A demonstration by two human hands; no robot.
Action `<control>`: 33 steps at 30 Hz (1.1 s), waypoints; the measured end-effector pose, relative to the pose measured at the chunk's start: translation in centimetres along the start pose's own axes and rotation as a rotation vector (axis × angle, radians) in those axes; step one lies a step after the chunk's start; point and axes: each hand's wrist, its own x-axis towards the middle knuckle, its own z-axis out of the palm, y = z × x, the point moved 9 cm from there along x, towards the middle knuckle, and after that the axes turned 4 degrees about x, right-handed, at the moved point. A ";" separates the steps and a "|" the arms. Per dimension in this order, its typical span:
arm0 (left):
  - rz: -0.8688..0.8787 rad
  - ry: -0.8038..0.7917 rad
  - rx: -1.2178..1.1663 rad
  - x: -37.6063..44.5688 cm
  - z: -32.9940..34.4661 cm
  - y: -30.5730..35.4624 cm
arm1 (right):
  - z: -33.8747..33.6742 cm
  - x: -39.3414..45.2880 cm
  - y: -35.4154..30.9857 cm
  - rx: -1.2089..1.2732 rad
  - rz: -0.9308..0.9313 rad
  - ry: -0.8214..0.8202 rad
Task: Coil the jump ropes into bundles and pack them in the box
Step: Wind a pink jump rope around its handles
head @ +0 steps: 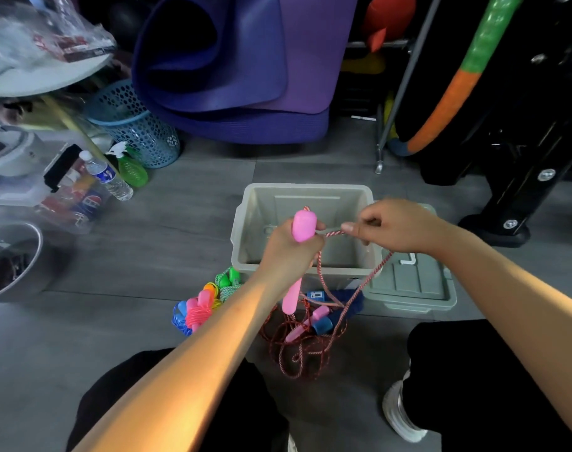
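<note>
Nearest: the person's black-trousered knees and one white shoe (397, 415), on a grey plank floor (180, 230).

Between the knees: a loose heap of red-and-white braided jump rope (302, 349), uncoiled, with a pink and a blue plastic handle lying in it.

Just left of the heap: a cluster of already coiled ropes (201, 303) in pink, blue, orange and green, resting against the near wall of the box.

Left hand (289, 247): fingers curled round a pair of pink plastic handles (304, 225), one end pointing up, the other hanging below the fist.

Right hand (395, 226): thumb and forefinger pinching the braided rope just beside the upper handle; a strand drops from it to the heap.

Beneath both hands: an open translucent grey plastic box (242, 223); no ropes visible inside.

Right of it, touching: a matching grey lid (415, 285), flat on the floor.

Farther off: a blue perforated basket (137, 125), a clear water bottle (110, 177), a rolled purple exercise mat (239, 66), a green-and-orange hoop (454, 83).
</note>
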 end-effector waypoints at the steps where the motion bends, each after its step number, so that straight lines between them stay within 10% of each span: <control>1: -0.003 0.034 0.042 0.0 -0.2 -0.1 | -0.1 0.0 0.8 -0.011 0.045 -0.019; 9: 0.127 0.279 0.407 1.9 -4.5 2.9 | -0.9 0.3 2.9 0.486 0.190 0.053; 14: 0.144 0.257 0.243 1.7 -5.0 2.8 | -5.0 -0.5 1.3 0.196 0.023 0.414; 23: -0.014 -0.006 -0.161 0.0 0.6 0.7 | -1.4 0.0 -0.5 -0.041 -0.039 0.199; 33: -0.206 -0.036 -0.002 0.2 1.3 -2.2 | 1.5 0.2 1.2 -0.061 0.028 -0.045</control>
